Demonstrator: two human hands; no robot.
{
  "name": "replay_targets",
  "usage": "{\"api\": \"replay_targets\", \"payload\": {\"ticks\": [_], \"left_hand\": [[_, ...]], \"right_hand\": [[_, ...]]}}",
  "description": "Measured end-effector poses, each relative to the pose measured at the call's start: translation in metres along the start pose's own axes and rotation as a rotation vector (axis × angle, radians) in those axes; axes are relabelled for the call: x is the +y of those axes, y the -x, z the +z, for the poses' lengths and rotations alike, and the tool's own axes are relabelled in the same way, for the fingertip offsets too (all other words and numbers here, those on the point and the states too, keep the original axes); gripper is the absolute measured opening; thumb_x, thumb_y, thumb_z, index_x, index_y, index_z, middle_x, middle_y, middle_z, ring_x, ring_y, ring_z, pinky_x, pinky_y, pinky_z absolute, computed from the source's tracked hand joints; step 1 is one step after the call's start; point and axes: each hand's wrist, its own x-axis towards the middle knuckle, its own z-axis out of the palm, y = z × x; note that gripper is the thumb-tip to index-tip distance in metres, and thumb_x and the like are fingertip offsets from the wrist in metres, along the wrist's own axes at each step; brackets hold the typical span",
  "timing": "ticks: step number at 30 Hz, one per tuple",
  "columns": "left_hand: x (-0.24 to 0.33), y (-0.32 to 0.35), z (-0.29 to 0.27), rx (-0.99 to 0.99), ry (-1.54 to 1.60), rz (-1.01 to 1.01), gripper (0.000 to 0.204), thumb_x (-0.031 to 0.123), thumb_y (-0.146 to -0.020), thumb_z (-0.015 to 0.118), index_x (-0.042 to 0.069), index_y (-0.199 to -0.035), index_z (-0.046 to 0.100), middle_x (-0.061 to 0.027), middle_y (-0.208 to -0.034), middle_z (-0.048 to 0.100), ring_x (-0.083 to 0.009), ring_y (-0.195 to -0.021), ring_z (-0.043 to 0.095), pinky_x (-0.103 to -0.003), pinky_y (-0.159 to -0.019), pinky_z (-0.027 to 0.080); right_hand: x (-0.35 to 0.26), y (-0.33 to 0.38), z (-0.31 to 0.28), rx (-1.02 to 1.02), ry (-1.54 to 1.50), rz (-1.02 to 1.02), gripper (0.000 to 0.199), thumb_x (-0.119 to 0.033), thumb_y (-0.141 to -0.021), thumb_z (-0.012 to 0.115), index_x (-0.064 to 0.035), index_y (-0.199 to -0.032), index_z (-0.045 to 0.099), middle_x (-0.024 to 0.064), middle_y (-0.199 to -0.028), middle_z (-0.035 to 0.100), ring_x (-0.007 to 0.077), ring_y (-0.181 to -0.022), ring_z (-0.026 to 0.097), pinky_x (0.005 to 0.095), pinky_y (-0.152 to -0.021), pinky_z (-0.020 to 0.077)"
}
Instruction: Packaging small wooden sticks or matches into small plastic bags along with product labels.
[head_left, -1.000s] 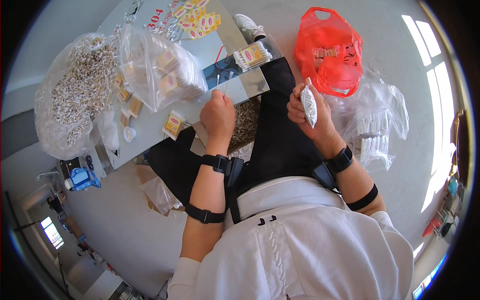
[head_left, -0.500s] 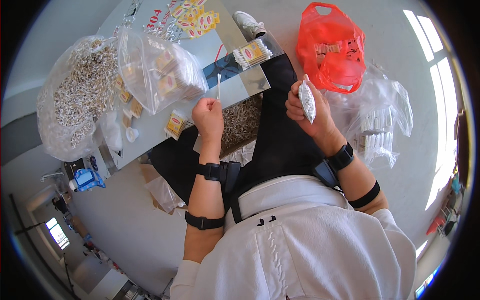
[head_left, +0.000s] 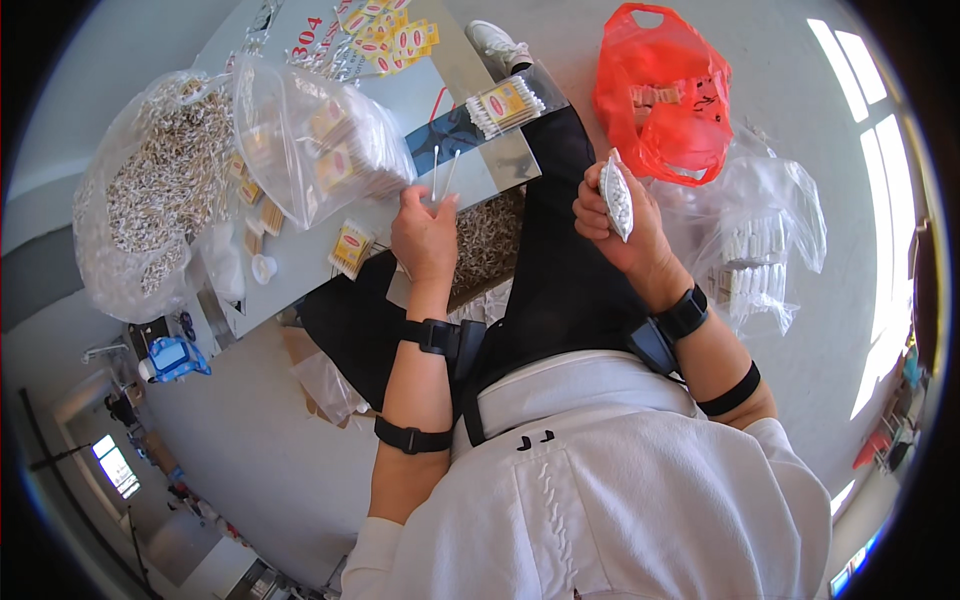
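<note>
My left hand (head_left: 424, 238) is closed over the near edge of the table, with two cotton swabs (head_left: 453, 171) sticking up from its fingers, their tips spread apart. My right hand (head_left: 625, 222) grips a small clear packet of cotton swabs (head_left: 615, 200), its white tips facing up. Left of my left hand a packet of swabs with a yellow card (head_left: 351, 248) lies at the table edge. Another such packet (head_left: 504, 107) rests near the table's right corner. Below the table edge, between my legs, sits a box of loose swabs (head_left: 485, 245).
A large clear bag of loose swabs (head_left: 165, 180) stands at the left, beside a clear bag of packed swabs (head_left: 345, 150). Yellow cards (head_left: 400, 40) lie scattered at the back. Right of me are a red plastic bag (head_left: 660, 100) and a clear bag of white packs (head_left: 755, 250).
My left hand has shifted slightly right, and two separated swabs now show in its fingers where one showed before. The right hand with its packet has barely moved.
</note>
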Motion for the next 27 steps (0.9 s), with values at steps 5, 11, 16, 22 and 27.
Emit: {"api": "replay_targets", "payload": {"ticks": [5,11,16,22,27], "left_hand": [[-0.002,-0.007,0.005,-0.042,0.07,-0.011,0.021,0.021,-0.075,0.068,0.005,-0.087,0.058,-0.0144,-0.068,0.062,-0.0354,-0.069,0.061,-0.044,-0.063,0.047],[0.003,-0.01,0.008,-0.094,-0.071,0.124,0.012,0.017,-0.079,0.058,0.005,-0.078,0.055,-0.0182,-0.07,0.062,-0.0379,-0.068,0.061,-0.047,-0.061,0.048],[0.007,-0.011,0.004,-0.095,-0.273,0.214,0.014,0.017,-0.08,0.053,0.005,-0.073,0.051,-0.0198,-0.069,0.062,-0.0394,-0.065,0.061,-0.049,-0.059,0.048],[0.005,-0.008,-0.008,0.027,0.046,0.454,0.012,0.007,-0.08,0.056,0.002,-0.071,0.049,-0.015,-0.06,0.058,-0.0304,-0.05,0.057,-0.039,-0.047,0.046],[0.065,0.017,-0.075,-0.6,1.031,-0.22,0.012,0.007,-0.086,0.056,0.001,-0.076,0.054,-0.0029,-0.064,0.055,-0.0042,-0.046,0.046,-0.017,-0.039,0.035]], "right_hand": [[0.0,0.0,0.002,0.001,0.002,0.006,0.043,-0.043,-0.095,0.043,-0.0057,-0.074,0.05,0.0061,-0.059,0.047,0.0141,-0.047,0.041,0.0245,-0.04,0.0309],[0.0,-0.001,0.002,0.001,-0.01,0.017,0.042,-0.042,-0.095,0.043,-0.0061,-0.075,0.05,0.006,-0.059,0.048,0.015,-0.047,0.044,0.0248,-0.04,0.0317],[0.002,-0.001,0.018,0.077,0.068,-0.036,0.041,-0.043,-0.096,0.04,-0.0061,-0.081,0.048,0.0025,-0.057,0.038,0.0111,-0.046,0.036,0.0214,-0.04,0.0291],[0.006,-0.006,0.022,0.266,0.235,-0.187,0.036,-0.039,-0.095,0.044,-0.0062,-0.084,0.052,0.0047,-0.063,0.051,0.0145,-0.048,0.048,0.0262,-0.04,0.0351],[0.001,-0.005,0.009,0.279,0.329,-0.302,0.036,-0.035,-0.095,0.049,-0.0018,-0.085,0.059,0.0035,-0.07,0.059,0.01,-0.058,0.055,0.0242,-0.054,0.046]]}}
